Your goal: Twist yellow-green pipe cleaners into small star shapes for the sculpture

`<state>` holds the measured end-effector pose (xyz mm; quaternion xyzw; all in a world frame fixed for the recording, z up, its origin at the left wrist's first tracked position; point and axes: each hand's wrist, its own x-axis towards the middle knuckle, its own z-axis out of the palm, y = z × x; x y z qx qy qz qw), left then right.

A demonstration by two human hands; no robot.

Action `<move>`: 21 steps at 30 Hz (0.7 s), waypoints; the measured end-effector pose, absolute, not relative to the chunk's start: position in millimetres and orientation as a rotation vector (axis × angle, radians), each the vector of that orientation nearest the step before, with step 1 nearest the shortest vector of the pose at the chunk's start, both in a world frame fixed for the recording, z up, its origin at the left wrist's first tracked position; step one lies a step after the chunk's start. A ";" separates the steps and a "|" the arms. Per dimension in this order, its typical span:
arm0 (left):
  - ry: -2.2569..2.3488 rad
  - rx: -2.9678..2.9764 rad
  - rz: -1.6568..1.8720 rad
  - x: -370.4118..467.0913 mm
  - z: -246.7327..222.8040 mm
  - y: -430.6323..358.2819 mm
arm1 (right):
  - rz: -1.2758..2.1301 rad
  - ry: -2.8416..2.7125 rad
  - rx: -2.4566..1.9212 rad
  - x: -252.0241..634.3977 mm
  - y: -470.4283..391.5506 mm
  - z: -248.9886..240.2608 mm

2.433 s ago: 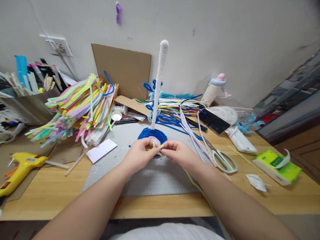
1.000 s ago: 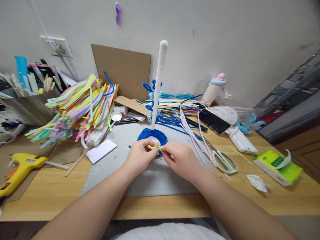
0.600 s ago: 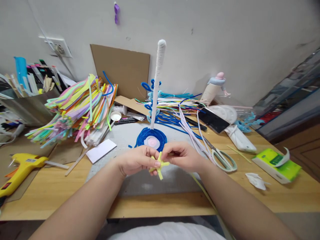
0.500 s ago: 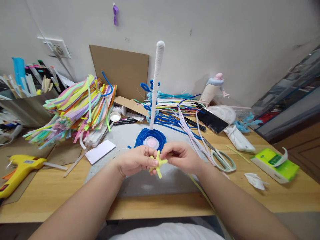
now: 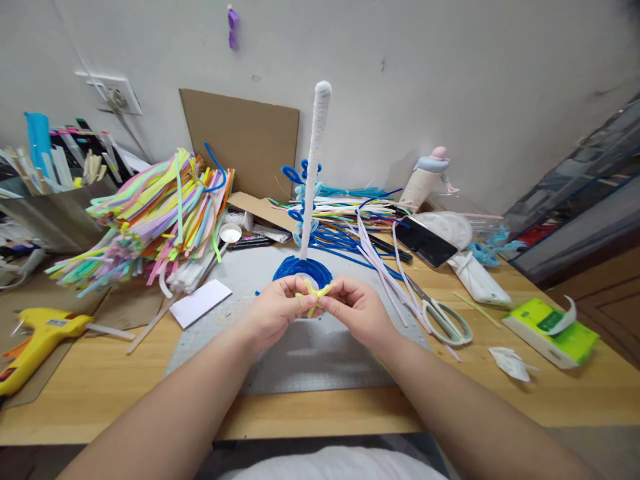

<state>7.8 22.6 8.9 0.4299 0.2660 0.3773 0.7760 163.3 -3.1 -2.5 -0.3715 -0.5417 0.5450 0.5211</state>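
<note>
Between both sets of fingertips is a small yellow pipe-cleaner star (image 5: 314, 291), partly covered by the fingers. My left hand (image 5: 280, 308) pinches its left side, thumb toward me. On the other side my right hand (image 5: 357, 308) closes thumb and fingers on its right arms. Just beyond the hands lies a coiled blue pipe-cleaner base (image 5: 295, 267), its pale pink centre mostly hidden. A tall white wrapped post (image 5: 313, 167) rises from behind the base, with blue looped pipe-cleaner shapes (image 5: 296, 215) beside it.
A grey cutting mat (image 5: 320, 363) lies under the hands. Left are a yellow glue gun (image 5: 47, 333), a white card (image 5: 201, 303) and a colourful pipe-cleaner bundle (image 5: 150, 220). Right are scissors (image 5: 445, 320), a phone (image 5: 425, 240) and a green tissue pack (image 5: 550, 330). Cardboard (image 5: 240, 140) leans behind.
Both hands have risen slightly and moved away from me. The yellow star has tilted and is more covered by the fingers; my right hand now grips it more closely.
</note>
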 end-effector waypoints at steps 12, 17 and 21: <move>0.781 1.031 0.995 12.5 4.6 21.6 | 1.383 -1.182 -1.013 161.8 0.7 3.8; 0.834 1.031 1.054 16.8 2.0 18.6 | 1.326 -1.151 -1.036 159.1 0.1 -4.3; 0.852 1.021 1.064 20.5 3.2 14.9 | 1.287 -1.121 -1.017 157.3 -0.9 -8.9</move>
